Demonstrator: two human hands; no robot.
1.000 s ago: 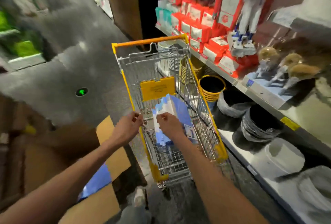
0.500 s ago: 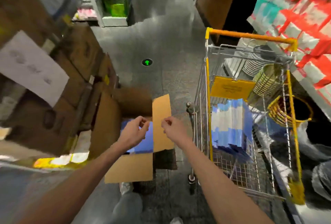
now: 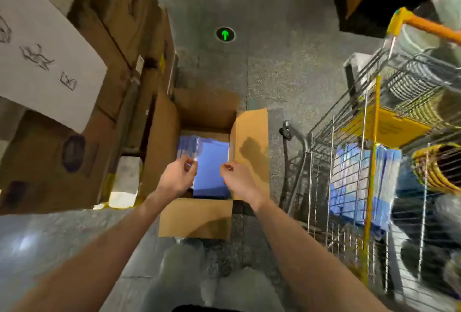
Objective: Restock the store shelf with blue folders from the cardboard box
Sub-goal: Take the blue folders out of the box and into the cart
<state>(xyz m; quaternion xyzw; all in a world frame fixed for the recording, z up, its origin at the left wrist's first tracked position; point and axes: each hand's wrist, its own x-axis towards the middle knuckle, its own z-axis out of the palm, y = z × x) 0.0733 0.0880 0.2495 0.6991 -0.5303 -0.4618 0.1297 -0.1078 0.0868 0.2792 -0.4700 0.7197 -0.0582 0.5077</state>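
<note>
1. The blue folders [image 3: 212, 162] lie inside the open cardboard box [image 3: 204, 109], which stands on the grey floor [image 3: 274, 49] at the middle of the view; a glossy glare runs along their 9 o'clock edge; none is lifted out.
2. The left hand [image 3: 178, 177] hovers over the box mouth at the folders' 8 o'clock; its fingers are loosely curled, thumb close to forefinger; nothing shows between them; whether the fingertips touch the glossy edge I cannot tell.
3. The right hand [image 3: 239, 179] hovers at the folders' 4 o'clock, just apart from the left; its fingers curl loosely inward and hold nothing that shows.
4. The box's flaps are folded outward; the right flap [image 3: 252, 137] stands at 3 o'clock and carries a hand-shaped shadow; the near flap [image 3: 197, 217] lies at 6 o'clock, toward the person.
5. A wire shopping cart [image 3: 373, 162] with yellow trim stands at 3 o'clock of the box, apart from it; a blue stack [image 3: 349, 182] sits inside it, seen through the mesh.
6. Stacked brown cartons [image 3: 119, 24] rise at 9 to 10 o'clock, close beside the box; a white sheet [image 3: 37, 57] with drawn marks hangs on their side.
7. A green arrow marker [image 3: 225, 34] sits on the floor at 12 o'clock, well beyond the box.
</note>
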